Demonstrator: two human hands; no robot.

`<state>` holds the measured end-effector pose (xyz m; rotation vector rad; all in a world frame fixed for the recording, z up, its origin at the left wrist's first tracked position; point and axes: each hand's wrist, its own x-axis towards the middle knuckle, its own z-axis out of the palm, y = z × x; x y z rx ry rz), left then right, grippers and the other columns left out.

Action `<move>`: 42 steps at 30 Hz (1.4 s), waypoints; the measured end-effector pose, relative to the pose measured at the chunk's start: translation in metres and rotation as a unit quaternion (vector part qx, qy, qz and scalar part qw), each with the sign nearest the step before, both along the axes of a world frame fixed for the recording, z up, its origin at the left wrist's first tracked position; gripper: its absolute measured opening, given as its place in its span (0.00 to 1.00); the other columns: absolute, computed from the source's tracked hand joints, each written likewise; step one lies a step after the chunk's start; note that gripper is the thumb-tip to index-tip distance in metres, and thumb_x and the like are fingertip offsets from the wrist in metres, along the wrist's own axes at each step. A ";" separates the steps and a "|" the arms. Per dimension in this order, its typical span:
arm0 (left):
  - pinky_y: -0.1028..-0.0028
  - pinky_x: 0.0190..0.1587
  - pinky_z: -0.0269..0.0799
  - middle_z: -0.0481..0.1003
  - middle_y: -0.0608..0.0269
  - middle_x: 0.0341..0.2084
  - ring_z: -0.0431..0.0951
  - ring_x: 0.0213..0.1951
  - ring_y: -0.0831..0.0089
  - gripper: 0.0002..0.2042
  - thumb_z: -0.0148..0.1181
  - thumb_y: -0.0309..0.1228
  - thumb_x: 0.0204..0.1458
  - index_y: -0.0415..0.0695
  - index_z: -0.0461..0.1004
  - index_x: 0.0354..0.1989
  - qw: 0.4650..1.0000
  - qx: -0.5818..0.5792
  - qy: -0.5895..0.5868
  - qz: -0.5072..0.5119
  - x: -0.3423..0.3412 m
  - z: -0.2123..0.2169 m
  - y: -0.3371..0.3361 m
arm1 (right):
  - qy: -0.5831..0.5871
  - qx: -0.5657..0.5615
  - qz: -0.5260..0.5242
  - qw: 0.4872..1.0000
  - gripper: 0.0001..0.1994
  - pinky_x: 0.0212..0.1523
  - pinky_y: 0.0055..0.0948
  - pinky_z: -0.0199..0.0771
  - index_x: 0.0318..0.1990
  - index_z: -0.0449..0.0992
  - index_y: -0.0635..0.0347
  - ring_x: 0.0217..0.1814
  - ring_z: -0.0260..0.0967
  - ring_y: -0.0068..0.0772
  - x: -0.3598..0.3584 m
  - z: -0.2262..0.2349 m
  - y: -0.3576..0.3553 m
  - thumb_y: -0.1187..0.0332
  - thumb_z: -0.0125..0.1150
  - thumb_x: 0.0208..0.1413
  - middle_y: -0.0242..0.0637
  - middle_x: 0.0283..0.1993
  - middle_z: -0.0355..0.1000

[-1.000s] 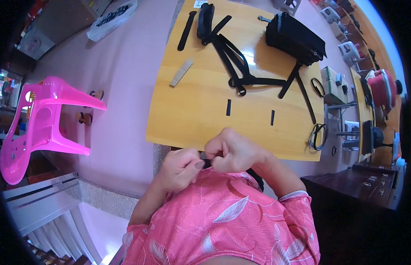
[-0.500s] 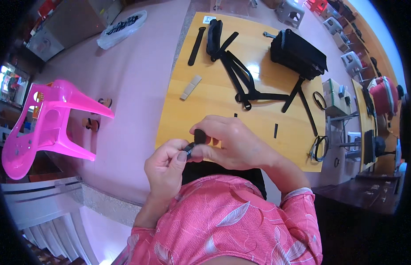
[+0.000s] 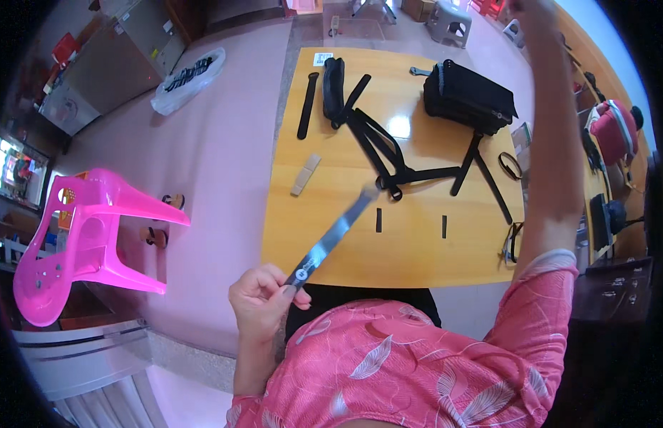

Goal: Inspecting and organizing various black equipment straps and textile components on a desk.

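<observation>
Near the table's front edge, my left hand (image 3: 259,301) is closed, thumb and fingers pinching one end of a flat dark strap (image 3: 330,244). The strap is glossy with pale printing by my thumb, and its free end slants up and right over the table, slightly blurred. My right arm reaches far forward on the right; my right hand (image 3: 535,7) is at the upper edge of the view, mostly cut off, so its fingers cannot be made out. Beyond the strap lie joined black straps (image 3: 399,157) and a long black pouch (image 3: 333,89).
On the wooden table (image 3: 331,221) are a black boxy bag (image 3: 468,96), a beige strip (image 3: 305,175), a black strap (image 3: 308,105) and two short black strips (image 3: 378,220). A pink plastic stool (image 3: 96,235) stands left, near sandals (image 3: 155,237) and a plastic bag (image 3: 189,80).
My right hand has let go of the dark strap and swung far forward to the right. The strap now extends from my left hand. The view has shifted, uncovering the table's front part.
</observation>
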<state>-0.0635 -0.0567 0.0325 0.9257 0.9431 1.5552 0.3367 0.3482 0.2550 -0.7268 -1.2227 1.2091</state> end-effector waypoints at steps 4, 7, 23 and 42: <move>0.73 0.26 0.79 0.71 0.52 0.30 0.78 0.25 0.67 0.10 0.53 0.10 0.45 0.33 0.67 0.35 0.999 -0.028 0.024 0.013 -0.016 0.009 0.012 | -0.040 0.088 -0.056 0.994 0.10 0.25 0.20 0.58 0.30 0.70 0.59 0.21 0.57 0.20 0.060 0.012 -0.071 0.63 0.52 0.59 0.27 0.22 0.62; 0.77 0.28 0.75 0.72 0.56 0.29 0.76 0.25 0.72 0.13 0.53 0.10 0.43 0.32 0.72 0.38 0.995 -0.006 0.095 0.014 -0.029 0.024 0.028 | 0.008 0.110 0.003 0.994 0.14 0.21 0.23 0.66 0.32 0.73 0.61 0.21 0.64 0.19 0.031 -0.019 -0.155 0.58 0.60 0.54 0.32 0.25 0.68; 0.81 0.23 0.66 0.74 0.63 0.23 0.72 0.21 0.79 0.05 0.57 0.17 0.47 0.35 0.76 0.32 0.993 0.089 0.046 0.054 0.149 0.041 0.355 | -0.009 -0.124 0.032 0.992 0.12 0.23 0.21 0.62 0.19 0.69 0.66 0.22 0.62 0.24 0.012 -0.231 -0.315 0.71 0.58 0.52 0.37 0.22 0.67; 0.67 0.39 0.73 0.78 0.51 0.29 0.79 0.33 0.64 0.13 0.55 0.34 0.50 0.38 0.77 0.39 0.810 0.092 0.572 -0.093 0.168 0.001 0.307 | 0.002 -0.164 0.057 0.985 0.09 0.25 0.19 0.69 0.42 0.77 0.69 0.24 0.69 0.21 0.024 -0.219 -0.329 0.77 0.56 0.54 0.36 0.24 0.73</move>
